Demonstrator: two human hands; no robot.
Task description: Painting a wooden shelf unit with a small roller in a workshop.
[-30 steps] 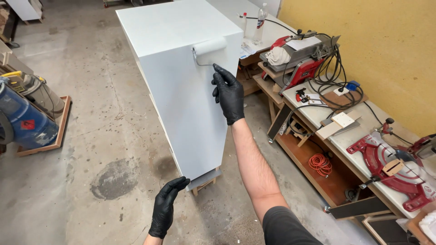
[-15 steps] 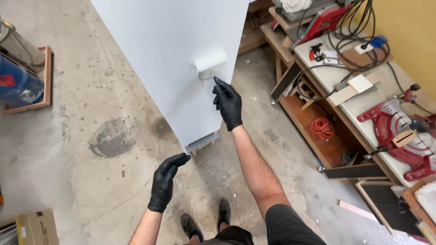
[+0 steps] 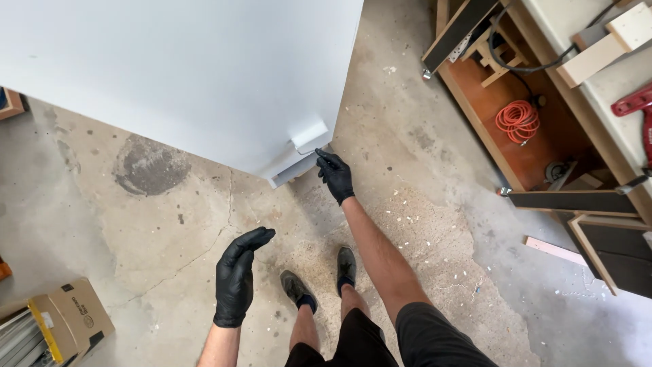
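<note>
Two black-gloved hands in the head view, looking straight down. The right hand (image 3: 335, 175) is stretched forward and closed around the thin metal handle of a small white paint roller (image 3: 309, 134); handle mostly hidden by the glove, only a bit of wire shows at the roller end. Roller sleeve lies flat against the lower part of the tall white painted cabinet panel (image 3: 183, 75), close to the panel's bottom right corner and just above its bottom edge. The cabinet fills the upper left of the frame; a grey base strip (image 3: 293, 171) shows under the corner, just left of the right hand.

The left hand (image 3: 238, 275) hangs free over the grey concrete floor (image 3: 136, 224), fingers loosely open and slightly curled, holding nothing, well apart from the cabinet. Dark round stain (image 3: 149, 165) on the floor near the cabinet's lower edge, plus a crack running across the concrete.

Person's two dark shoes (image 3: 322, 278) stand on the floor between the arms, black shorts below. Pale sawdust and chips scattered around the feet.

Bottom left: brown cardboard box (image 3: 68, 319). Upper right: wooden bench (image 3: 584, 146) with a lower shelf, an orange coiled cord (image 3: 517, 117) lying on that shelf. Dark flat boards (image 3: 577, 201) lean by the bench, a pale wood strip (image 3: 553, 249) on the floor near them.
</note>
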